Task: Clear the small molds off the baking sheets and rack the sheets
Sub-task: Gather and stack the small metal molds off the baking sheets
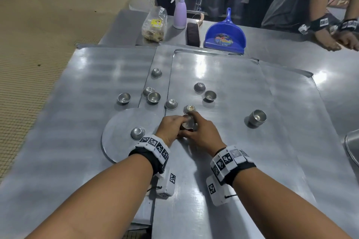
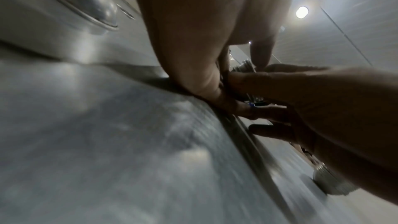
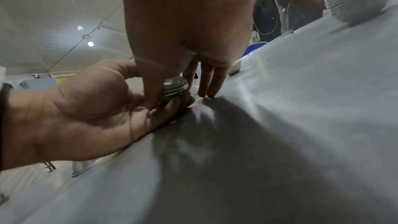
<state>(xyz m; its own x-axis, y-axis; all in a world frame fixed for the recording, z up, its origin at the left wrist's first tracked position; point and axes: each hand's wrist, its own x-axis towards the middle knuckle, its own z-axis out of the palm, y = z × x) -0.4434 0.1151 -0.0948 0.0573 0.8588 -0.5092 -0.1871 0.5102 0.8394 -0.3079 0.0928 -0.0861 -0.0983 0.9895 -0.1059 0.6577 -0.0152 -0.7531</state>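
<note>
Both hands meet over the near middle of the top baking sheet (image 1: pixel 223 75), closed together around a short stack of nested small molds (image 1: pixel 188 122). The left hand (image 1: pixel 169 126) cups the stack from the left with its fingers curled beneath and around it; the right hand (image 1: pixel 202 132) pinches it from the right, thumb and forefinger on the rims, while its other fingers (image 3: pixel 207 81) reach straight down and touch the sheet. Just beyond the stack stands a lone mold (image 1: pixel 189 108) with something pale inside. More molds lie scattered to the far left and far right, one sits on a round metal disc (image 1: pixel 120 132) at the near left, and a taller stack of molds (image 1: pixel 256 117) stands alone to the right. At the far edge of the table are a blue dustpan (image 1: pixel 225 35), a brush (image 1: pixel 193 33), a lilac spray bottle (image 1: pixel 179 11) and a plastic bag (image 1: pixel 154 25)
</note>
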